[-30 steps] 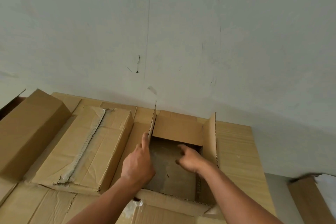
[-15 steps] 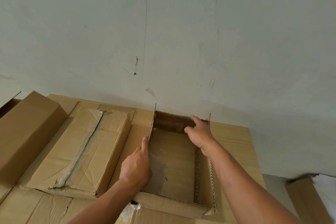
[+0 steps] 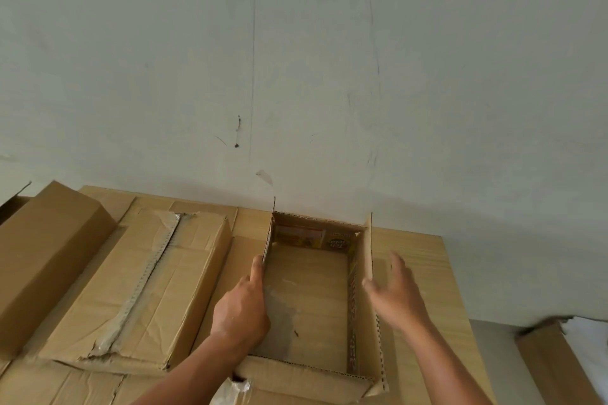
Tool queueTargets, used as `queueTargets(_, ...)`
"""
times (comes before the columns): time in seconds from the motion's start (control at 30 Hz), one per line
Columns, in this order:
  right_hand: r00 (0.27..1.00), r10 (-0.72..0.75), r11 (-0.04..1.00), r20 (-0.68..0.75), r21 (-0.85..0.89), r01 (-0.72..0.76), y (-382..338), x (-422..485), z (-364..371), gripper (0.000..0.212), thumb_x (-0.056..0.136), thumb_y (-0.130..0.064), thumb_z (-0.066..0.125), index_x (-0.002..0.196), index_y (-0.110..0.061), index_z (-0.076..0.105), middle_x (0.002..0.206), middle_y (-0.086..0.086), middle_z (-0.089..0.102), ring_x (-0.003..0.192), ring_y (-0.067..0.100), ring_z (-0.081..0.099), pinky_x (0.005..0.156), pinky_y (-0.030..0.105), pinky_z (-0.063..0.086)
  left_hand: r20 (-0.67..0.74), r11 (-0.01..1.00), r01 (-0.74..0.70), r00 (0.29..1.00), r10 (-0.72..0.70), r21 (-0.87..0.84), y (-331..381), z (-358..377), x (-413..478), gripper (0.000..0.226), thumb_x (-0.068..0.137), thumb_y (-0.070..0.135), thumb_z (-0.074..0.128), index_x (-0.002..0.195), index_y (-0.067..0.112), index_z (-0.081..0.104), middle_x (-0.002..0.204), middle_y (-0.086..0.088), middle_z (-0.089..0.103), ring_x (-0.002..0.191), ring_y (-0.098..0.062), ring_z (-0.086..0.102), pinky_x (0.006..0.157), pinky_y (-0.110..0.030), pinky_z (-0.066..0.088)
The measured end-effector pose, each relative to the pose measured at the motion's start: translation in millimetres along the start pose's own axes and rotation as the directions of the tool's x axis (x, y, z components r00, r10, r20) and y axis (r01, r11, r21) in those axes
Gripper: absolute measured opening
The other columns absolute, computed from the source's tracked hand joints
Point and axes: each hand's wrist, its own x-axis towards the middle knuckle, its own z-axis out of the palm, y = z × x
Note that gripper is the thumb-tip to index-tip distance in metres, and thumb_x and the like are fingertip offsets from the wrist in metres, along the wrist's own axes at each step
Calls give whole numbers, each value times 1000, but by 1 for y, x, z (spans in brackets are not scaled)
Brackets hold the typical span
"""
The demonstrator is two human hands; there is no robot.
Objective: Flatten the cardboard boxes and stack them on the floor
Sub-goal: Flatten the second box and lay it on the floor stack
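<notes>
The open brown corrugated cardboard box [image 3: 309, 299] sits on stacked cartons by the wall. It looks light and stiff-walled, probably bending at its creases. The left hand [image 3: 241, 309] pinches the left flap; the right hand [image 3: 396, 296] hovers spread, gripping nothing, beside the right flap, a fair hold.

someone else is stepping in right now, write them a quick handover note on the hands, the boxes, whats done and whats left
Left hand: pressed against the left flap of the open box, index finger up along its edge.
Right hand: open, at the upright right flap, not clearly gripping it.
Boxes: the open box sits on the cardboard pile against the wall, both side flaps up, printed inner wall showing at the far end. The taped box lies closed to its left; another closed box sits further left.
Done: the box is opened up.
Left: collapse it flat, flatten the other two, stack them on the floor.
</notes>
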Motion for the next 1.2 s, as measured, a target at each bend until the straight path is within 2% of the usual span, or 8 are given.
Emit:
queueTargets(0.13,947,189,982,260,-77,-175,12,-31,13,56,100,-26,51,149,-7,32,145,11,49,130,29,50,111,41,41,20,999,-14,1000,15,-43,4,-5,-3,98,82,1,54,158,25,-4,97,-1,63,70,-13,62,57,-27,55)
queueTargets(0.27,963,174,985,207,-60,-165,5,-36,8,45,106,-22,37,147,-3,35,147,14,45,128,26,49,98,32,41,69,991,-65,995,73,-115,10,-16,-11,92,82,4,55,157,31,9,81,2,62,67,-13,63,57,-29,58)
queueTargets(0.4,976,152,987,155,20,-157,-4,-27,-11,53,107,-32,37,152,-6,28,154,13,38,136,29,43,107,36,36,128,944,-123,977,169,-306,20,-39,-23,77,83,11,60,150,37,32,108,5,68,87,-11,67,72,-27,61)
queueTargets(0.63,972,44,780,229,601,-177,-1,-11,-21,35,100,-34,52,132,-21,54,137,4,59,118,23,58,103,49,48,286,876,-260,874,392,-405,54,-62,-54,75,80,13,66,140,49,40,128,19,53,117,-7,55,90,-22,52)
queueTargets(0.8,962,105,762,251,602,-240,5,-14,2,118,57,-84,71,153,-37,22,159,-5,33,138,28,44,107,57,42,317,859,-319,831,457,-401,79,-31,-72,80,76,11,59,149,37,40,143,15,53,126,-5,53,103,-24,46)
queueTargets(0.93,988,149,839,-42,534,-104,17,-21,5,30,89,-20,60,119,-20,56,116,-1,68,108,25,64,87,35,55,339,803,-451,741,580,-389,93,-18,-82,74,78,26,60,149,29,41,145,14,48,127,-4,48,104,-16,40)
queueTargets(1.07,987,129,808,-93,587,-50,38,-28,-6,38,85,4,46,106,-22,63,104,3,73,97,26,69,87,43,58,425,774,-268,710,561,-574,95,-10,-70,66,85,64,55,143,35,49,141,15,53,120,-2,53,102,-26,43)
queueTargets(1.2,998,55,766,-18,642,-31,45,-38,-32,41,93,5,51,123,-21,61,113,2,74,104,20,70,91,39,55,340,797,-41,891,302,-602,90,11,-34,59,95,49,57,148,31,40,148,1,48,128,-18,50,105,-36,43)
